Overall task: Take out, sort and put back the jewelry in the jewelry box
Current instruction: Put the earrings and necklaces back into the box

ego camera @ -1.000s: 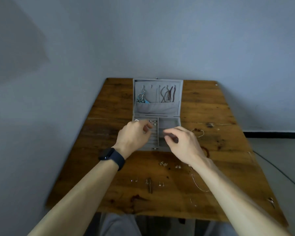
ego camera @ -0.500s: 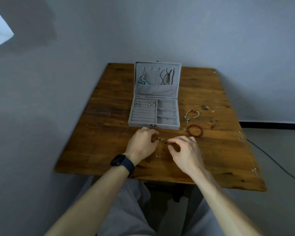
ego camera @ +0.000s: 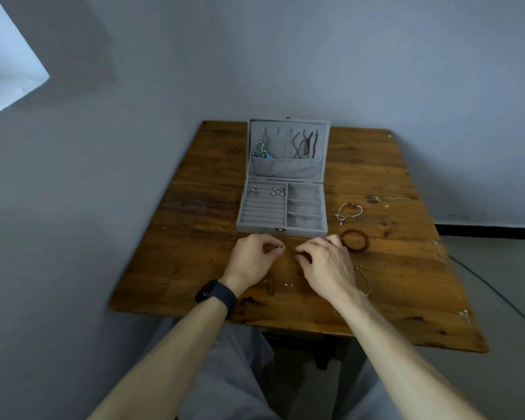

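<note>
left hand (ego camera: 252,259) pinches a tiny earring (ego camera: 282,247); right hand (ego camera: 326,265) curled, hold unclear; jewelry box (ego camera: 264,228) lies just beyond both, toward the far edge of the desk (ego camera: 391,268).

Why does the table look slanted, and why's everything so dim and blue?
Head view: wide lens skews the table and stretches the forearms; light is dim and bluish, brightest at the white patch top left; the small silver piece the left hand pinches looks soft.

The tiny silver piece (ego camera: 282,247) pinched in the left hand (ego camera: 249,259) is too small to name. The right hand (ego camera: 328,265) curls its fingers (ego camera: 311,248) under, hiding any hold, and its wrist covers part of a thin chain (ego camera: 366,283) on the bench (ego camera: 194,237).
</note>
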Demonstrator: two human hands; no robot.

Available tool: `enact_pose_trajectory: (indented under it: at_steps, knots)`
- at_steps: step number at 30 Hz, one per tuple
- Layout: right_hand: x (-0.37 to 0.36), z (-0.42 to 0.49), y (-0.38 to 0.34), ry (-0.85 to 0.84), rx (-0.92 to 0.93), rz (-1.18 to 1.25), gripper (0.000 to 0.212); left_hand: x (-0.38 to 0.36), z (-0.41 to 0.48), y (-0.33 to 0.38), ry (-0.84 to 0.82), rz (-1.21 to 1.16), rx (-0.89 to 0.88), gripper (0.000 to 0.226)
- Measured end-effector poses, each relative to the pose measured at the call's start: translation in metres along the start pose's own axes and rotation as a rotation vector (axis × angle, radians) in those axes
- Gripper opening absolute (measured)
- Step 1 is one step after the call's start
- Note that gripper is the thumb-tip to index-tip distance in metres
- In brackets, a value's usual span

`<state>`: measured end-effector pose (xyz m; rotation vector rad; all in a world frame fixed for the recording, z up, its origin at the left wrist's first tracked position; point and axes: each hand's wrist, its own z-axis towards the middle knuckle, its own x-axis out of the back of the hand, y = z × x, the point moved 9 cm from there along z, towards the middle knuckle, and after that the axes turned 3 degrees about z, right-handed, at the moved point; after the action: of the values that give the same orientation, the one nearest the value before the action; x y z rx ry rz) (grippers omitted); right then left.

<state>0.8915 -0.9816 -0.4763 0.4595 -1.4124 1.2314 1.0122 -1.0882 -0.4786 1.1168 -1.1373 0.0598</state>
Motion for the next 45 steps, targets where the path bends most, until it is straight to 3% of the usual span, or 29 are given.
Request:
enact_pose_trajectory:
  at_steps: [5,16,34,45]
  knots:
    - [0.006,-0.002,0.002,-0.008,-0.061,0.359,0.016,0.013,-0.005,-0.016,-0.04,-0.286,0.093,0.016]
    - [0.012,-0.017,-0.007,-0.191,-0.27,0.977,0.025,0.025,-0.016,-0.005,-0.084,-0.547,0.163,0.02]
    - [0.009,-0.005,-0.014,-0.187,-0.351,1.075,0.017,0.03,-0.015,-0.009,-0.149,-0.669,0.212,0.02]
    - [0.0,0.061,-0.028,-0.243,-0.302,0.935,0.014,0.079,0.037,-0.037,-0.025,-0.465,0.201,0.022]
